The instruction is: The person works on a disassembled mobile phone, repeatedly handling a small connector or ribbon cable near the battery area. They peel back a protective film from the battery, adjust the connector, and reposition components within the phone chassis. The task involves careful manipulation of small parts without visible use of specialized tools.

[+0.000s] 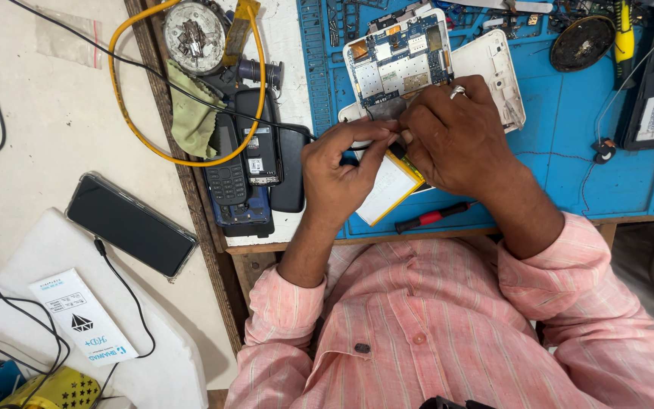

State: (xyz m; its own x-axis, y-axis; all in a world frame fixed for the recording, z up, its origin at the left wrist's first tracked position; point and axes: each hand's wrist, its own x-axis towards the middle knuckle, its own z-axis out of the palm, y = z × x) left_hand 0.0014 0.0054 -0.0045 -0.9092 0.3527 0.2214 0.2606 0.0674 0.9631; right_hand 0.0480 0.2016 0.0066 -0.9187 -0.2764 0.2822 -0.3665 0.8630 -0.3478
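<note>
My left hand (340, 171) and my right hand (456, 136) meet over an opened white tablet (497, 72) lying on a blue work mat (569, 144). The tablet's blue circuit board (397, 57) is exposed. A flat white battery with a yellow edge (389, 188) sticks out below my hands. My left fingers pinch something small at the battery's top edge; what it is stays hidden. My right hand, with a ring on one finger, presses down beside them, its fingers curled over the tablet's lower part.
A red-handled screwdriver (433, 216) lies near the mat's front edge. Left of the mat sit several old keypad phones (244, 170), a yellow cable loop (126, 106) and a green cloth (191, 117). A black smartphone (130, 225) rests on the side counter.
</note>
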